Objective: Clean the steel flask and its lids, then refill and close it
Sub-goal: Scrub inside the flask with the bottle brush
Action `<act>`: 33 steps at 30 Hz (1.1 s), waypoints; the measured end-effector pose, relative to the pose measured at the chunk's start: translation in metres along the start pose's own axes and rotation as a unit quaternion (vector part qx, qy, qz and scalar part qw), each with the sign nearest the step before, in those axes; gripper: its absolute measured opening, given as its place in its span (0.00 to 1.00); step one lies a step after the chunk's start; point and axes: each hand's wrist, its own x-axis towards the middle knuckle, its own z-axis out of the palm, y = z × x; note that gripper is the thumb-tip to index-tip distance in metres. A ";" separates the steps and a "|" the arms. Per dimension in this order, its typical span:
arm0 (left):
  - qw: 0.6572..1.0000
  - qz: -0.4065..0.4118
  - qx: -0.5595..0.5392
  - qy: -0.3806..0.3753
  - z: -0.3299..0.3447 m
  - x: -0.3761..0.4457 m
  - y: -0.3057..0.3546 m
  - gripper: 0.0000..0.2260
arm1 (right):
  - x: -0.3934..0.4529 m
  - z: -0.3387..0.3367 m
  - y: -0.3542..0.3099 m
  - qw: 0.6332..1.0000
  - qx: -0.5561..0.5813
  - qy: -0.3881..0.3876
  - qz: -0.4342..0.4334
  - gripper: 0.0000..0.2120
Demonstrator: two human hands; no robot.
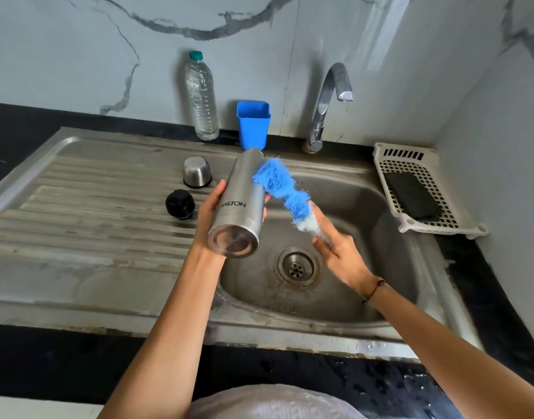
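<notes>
Here, the dark tabletop [24, 131] carries a steel sink [365, 207] with a ribbed drainboard [93, 207] on its left and a round drain [298, 266] in the basin floor. A chrome tap [326, 107] rises behind the basin, and no water is visible at its spout. A white perforated tray [389, 164] rests at the right rim of the sink and holds a dark scrub pad [414, 195]. A clear plastic bottle [200, 98] with a green cap stands upright against the wall, and a blue tumbler [253, 124] stands just beside it to the right.

The steel flask [240, 201] is held over the left edge of the basin, tilted, with its base toward the camera and its mouth pointing away toward the tumbler. The left hand [210, 213] is wrapped around the lower body of the flask, thumb on the near side, fingers behind. The right hand [335, 249] is closed on the handle of a blue bottle brush [282, 189]; the bristle head lies against the outside of the flask near its upper half.

The steel cup lid [197, 172] sits inverted on the drainboard, left of the flask. The black inner stopper [180, 204] sits on the drainboard just in front of the cup lid, apart from it.
</notes>
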 end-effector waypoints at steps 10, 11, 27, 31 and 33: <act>0.998 -0.005 0.020 0.067 -0.005 0.001 -0.012 0.23 | -0.022 0.016 -0.010 0.998 0.015 -0.042 -0.033 0.25; 0.998 -0.011 0.006 0.061 0.001 0.000 -0.013 0.22 | -0.017 0.015 -0.008 0.999 0.026 -0.023 -0.002 0.26; 0.998 -0.003 -0.027 0.061 0.009 -0.003 -0.012 0.26 | -0.014 0.027 -0.020 1.000 0.000 -0.001 -0.021 0.28; 0.997 -0.027 -0.065 0.044 0.008 -0.001 -0.009 0.39 | 0.003 0.012 -0.017 0.999 0.021 0.031 0.008 0.36; 0.998 -0.007 -0.059 0.031 0.010 0.000 -0.008 0.37 | -0.002 0.003 -0.020 0.999 0.022 0.035 -0.020 0.31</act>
